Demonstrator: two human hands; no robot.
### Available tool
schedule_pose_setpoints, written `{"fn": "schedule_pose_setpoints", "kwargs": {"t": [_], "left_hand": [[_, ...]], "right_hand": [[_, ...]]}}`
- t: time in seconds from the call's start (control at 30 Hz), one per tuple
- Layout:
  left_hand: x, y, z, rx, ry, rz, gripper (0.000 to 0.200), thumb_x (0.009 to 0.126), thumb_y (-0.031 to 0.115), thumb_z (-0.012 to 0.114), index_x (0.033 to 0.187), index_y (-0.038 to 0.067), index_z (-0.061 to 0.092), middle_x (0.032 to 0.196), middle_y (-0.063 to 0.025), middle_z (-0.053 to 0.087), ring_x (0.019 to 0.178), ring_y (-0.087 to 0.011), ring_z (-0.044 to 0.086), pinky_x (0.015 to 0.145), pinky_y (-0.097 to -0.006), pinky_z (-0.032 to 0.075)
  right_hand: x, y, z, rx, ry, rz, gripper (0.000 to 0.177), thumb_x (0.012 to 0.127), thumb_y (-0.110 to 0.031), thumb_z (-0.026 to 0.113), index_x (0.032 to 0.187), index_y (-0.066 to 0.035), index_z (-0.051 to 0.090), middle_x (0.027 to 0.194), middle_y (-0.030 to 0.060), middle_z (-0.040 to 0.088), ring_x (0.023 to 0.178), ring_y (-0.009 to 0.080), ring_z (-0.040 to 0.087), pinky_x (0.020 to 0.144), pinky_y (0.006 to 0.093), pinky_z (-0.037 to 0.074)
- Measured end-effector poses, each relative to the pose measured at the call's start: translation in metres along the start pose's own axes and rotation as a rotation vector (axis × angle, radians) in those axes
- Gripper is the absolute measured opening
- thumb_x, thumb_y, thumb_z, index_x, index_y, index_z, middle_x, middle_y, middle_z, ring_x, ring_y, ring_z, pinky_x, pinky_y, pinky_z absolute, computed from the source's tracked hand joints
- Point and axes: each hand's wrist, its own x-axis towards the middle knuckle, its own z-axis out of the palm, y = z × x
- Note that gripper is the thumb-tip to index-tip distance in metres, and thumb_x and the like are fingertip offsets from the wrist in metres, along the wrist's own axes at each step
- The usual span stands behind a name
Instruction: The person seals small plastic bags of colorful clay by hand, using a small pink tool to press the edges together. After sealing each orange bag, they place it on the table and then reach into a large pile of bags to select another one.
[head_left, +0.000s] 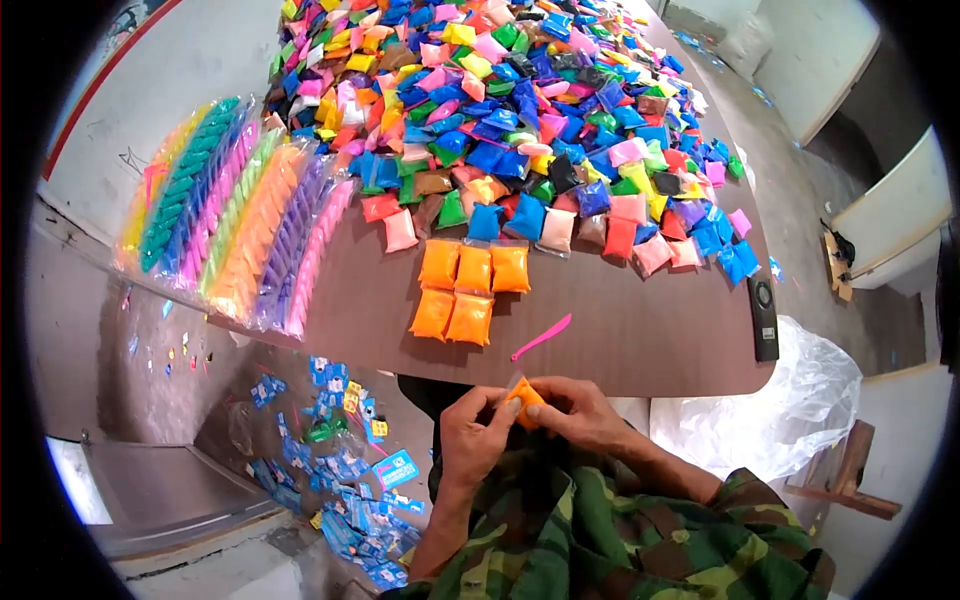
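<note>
Below the table's near edge, my left hand [475, 432] and my right hand [578, 412] pinch one small orange packet [525, 400] between their fingertips. Both hands are close to my lap, over a camouflage-patterned sleeve. On the brown table [640, 330] just beyond them lie several orange packets [468, 290] set in two neat rows, and a thin pink stick [541, 337] rests to their right.
A big heap of small coloured packets [520, 110] covers the far table. Long clear bags of sorted colours [240, 215] hang over its left edge. A black remote [763, 318] lies at the right edge. Blue wrappers [340, 470] litter the floor; a clear plastic bag [780, 400] sits right.
</note>
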Motion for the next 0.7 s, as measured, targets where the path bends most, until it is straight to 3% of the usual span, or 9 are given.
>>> {"fn": "schedule_pose_setpoints", "kwargs": {"t": [0.07, 0.17, 0.27, 0.47, 0.57, 0.7], "left_hand": [[-0.003, -0.002, 0.0, 0.083, -0.008, 0.08, 0.024, 0.099, 0.018, 0.082, 0.114, 0.0, 0.075, 0.102, -0.006, 0.077, 0.089, -0.0111, 0.07, 0.08, -0.0262, 0.057], [-0.009, 0.004, 0.004, -0.085, 0.023, -0.036, 0.026, 0.101, 0.02, 0.081, 0.115, -0.001, 0.074, 0.1, -0.008, 0.077, 0.089, -0.0144, 0.074, 0.083, -0.027, 0.06], [-0.009, -0.001, 0.012, -0.269, 0.028, -0.085, 0.029, 0.102, 0.022, 0.08, 0.116, -0.002, 0.074, 0.1, -0.0077, 0.077, 0.093, -0.0154, 0.074, 0.088, -0.0273, 0.06], [-0.014, -0.017, 0.01, -0.044, 0.022, -0.026, 0.019, 0.102, 0.017, 0.075, 0.105, -0.001, 0.072, 0.094, -0.0096, 0.075, 0.087, -0.0153, 0.071, 0.082, -0.029, 0.058], [-0.017, -0.013, 0.002, 0.146, -0.049, 0.037, 0.016, 0.102, 0.015, 0.074, 0.101, -0.001, 0.07, 0.092, -0.0105, 0.074, 0.084, -0.0143, 0.069, 0.079, -0.0298, 0.057], [-0.02, -0.016, 0.006, -0.029, -0.018, -0.012, 0.017, 0.103, 0.016, 0.073, 0.104, -0.001, 0.071, 0.093, -0.008, 0.074, 0.085, -0.0138, 0.068, 0.08, -0.0286, 0.057]], "right_hand": [[0.001, 0.002, -0.004, -0.047, -0.03, -0.049, 0.038, 0.107, -0.02, 0.071, 0.135, 0.006, 0.069, 0.114, 0.0073, 0.076, 0.103, 0.0131, 0.07, 0.092, 0.0303, 0.057], [-0.002, 0.007, -0.01, -0.013, -0.053, -0.053, 0.039, 0.107, -0.019, 0.071, 0.136, 0.007, 0.068, 0.115, 0.0083, 0.076, 0.103, 0.0135, 0.07, 0.093, 0.0297, 0.057], [-0.004, 0.007, -0.003, 0.063, 0.056, -0.064, 0.04, 0.106, -0.019, 0.072, 0.136, 0.007, 0.068, 0.115, 0.009, 0.076, 0.102, 0.0136, 0.071, 0.092, 0.0293, 0.058], [-0.001, 0.038, 0.004, 0.047, 0.111, -0.172, 0.032, 0.106, -0.015, 0.071, 0.129, 0.007, 0.07, 0.111, 0.0091, 0.076, 0.1, 0.0146, 0.073, 0.091, 0.0302, 0.06], [-0.003, 0.028, 0.003, 0.069, 0.081, -0.036, 0.029, 0.106, -0.013, 0.07, 0.128, 0.006, 0.07, 0.115, 0.0091, 0.075, 0.101, 0.0143, 0.072, 0.092, 0.03, 0.059], [-0.003, 0.028, 0.005, 0.14, 0.009, -0.119, 0.033, 0.106, -0.016, 0.072, 0.132, 0.005, 0.069, 0.119, 0.0054, 0.074, 0.105, 0.012, 0.07, 0.094, 0.0283, 0.058]]}}
